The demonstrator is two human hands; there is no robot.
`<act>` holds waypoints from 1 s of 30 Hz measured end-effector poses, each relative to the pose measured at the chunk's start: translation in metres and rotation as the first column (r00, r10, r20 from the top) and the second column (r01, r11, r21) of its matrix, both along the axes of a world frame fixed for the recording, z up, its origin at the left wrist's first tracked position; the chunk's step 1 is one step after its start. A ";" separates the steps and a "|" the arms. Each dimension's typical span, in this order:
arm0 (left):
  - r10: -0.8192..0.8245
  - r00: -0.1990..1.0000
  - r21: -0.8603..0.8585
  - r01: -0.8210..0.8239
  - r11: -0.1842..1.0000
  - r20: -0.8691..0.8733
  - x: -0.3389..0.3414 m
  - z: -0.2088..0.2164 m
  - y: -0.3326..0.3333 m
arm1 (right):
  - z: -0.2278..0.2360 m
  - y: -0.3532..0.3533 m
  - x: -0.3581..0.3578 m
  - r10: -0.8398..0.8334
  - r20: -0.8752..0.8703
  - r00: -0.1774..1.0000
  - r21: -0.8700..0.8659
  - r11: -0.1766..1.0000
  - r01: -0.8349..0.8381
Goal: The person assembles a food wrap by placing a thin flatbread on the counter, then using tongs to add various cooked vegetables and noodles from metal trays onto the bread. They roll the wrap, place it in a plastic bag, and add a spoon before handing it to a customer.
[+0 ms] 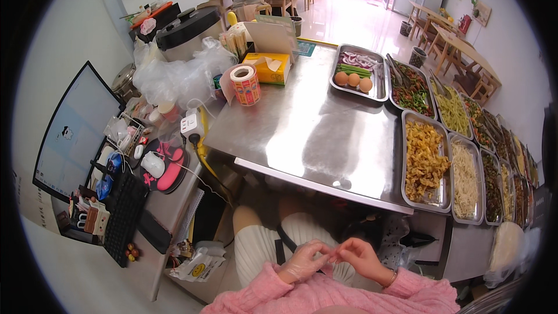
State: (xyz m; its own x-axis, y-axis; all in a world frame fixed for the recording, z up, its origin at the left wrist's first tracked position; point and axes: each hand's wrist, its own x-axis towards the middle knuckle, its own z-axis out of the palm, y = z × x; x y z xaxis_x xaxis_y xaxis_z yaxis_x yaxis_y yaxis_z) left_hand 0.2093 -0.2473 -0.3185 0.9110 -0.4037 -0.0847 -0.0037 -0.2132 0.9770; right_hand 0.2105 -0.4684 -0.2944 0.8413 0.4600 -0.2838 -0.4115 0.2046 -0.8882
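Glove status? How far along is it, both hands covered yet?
Done: the left hand already wears a clear plastic glove. In hand: the right hand is bare, its fingertips pinching at the left hand's gloved fingers, apparently adjusting the fit. Left: no glove shows on the right hand; the food trays on the steel counter sit untouched.

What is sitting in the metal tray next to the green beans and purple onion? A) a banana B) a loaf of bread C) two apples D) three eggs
D: three brown eggs lie in a row in the metal tray at the far side of the steel counter, just in front of the green beans and purple onion.
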 end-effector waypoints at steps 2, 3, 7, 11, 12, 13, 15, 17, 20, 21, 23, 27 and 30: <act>-0.039 0.999 0.019 0.039 0.999 0.014 0.001 -0.002 -0.009 | 0.002 -0.010 -0.002 0.016 -0.018 1.000 -0.080 0.997 -0.017; -0.065 0.997 0.044 0.063 0.997 0.031 0.002 -0.003 -0.013 | 0.002 -0.014 -0.004 0.025 -0.047 0.999 -0.135 0.990 -0.031; -0.137 0.990 0.155 0.131 0.979 0.032 0.007 -0.001 -0.026 | 0.000 -0.027 -0.007 0.153 0.238 0.959 -0.401 0.915 -0.046; -0.163 0.987 0.228 0.157 0.961 0.008 0.015 0.002 -0.036 | -0.006 -0.037 -0.006 0.218 0.473 0.853 -0.493 0.869 0.051; -0.163 0.987 0.241 0.157 0.958 0.004 0.017 0.002 -0.038 | -0.007 -0.039 -0.005 0.228 0.510 0.829 -0.512 0.855 0.081; -0.159 0.987 0.246 0.153 0.957 0.003 0.019 0.002 -0.040 | -0.008 -0.041 -0.006 0.227 0.535 0.814 -0.514 0.852 0.101; -0.152 0.988 0.242 0.148 0.959 -0.002 0.021 0.003 -0.044 | -0.007 -0.044 -0.007 0.228 0.591 0.774 -0.509 0.850 0.138; -0.127 0.992 0.183 0.120 0.976 0.025 0.021 0.004 -0.049 | -0.002 -0.046 -0.009 0.241 0.585 0.775 -0.530 0.836 0.140; -0.079 0.996 0.110 0.075 0.991 0.030 0.019 0.008 -0.059 | 0.014 -0.050 -0.012 0.225 0.532 0.816 -0.541 0.832 0.124; -0.058 0.998 0.087 0.055 0.995 0.024 0.018 0.009 -0.063 | 0.020 -0.052 -0.012 0.218 0.501 0.838 -0.544 0.832 0.109; -0.064 0.998 0.090 0.064 0.994 -0.006 0.016 0.011 -0.069 | 0.032 -0.055 -0.010 0.254 0.469 0.846 -0.595 0.799 0.090; -0.043 0.999 0.091 0.045 0.995 -0.029 0.013 0.010 -0.072 | 0.039 -0.056 0.003 0.360 0.466 0.808 -0.680 0.731 0.066; -0.023 0.999 0.121 0.026 0.992 -0.029 0.012 0.007 -0.068 | 0.032 -0.056 0.012 0.441 0.501 0.745 -0.682 0.731 0.025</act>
State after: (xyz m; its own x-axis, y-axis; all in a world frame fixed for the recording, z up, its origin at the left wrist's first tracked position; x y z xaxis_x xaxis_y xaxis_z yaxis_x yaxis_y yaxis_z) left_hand 0.2212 -0.3149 -0.3115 0.8976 -0.4108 -0.1597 0.0167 -0.3304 0.9437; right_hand 0.2226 -0.5242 -0.2624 0.8276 0.5597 -0.0438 0.2909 -0.4944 -0.8191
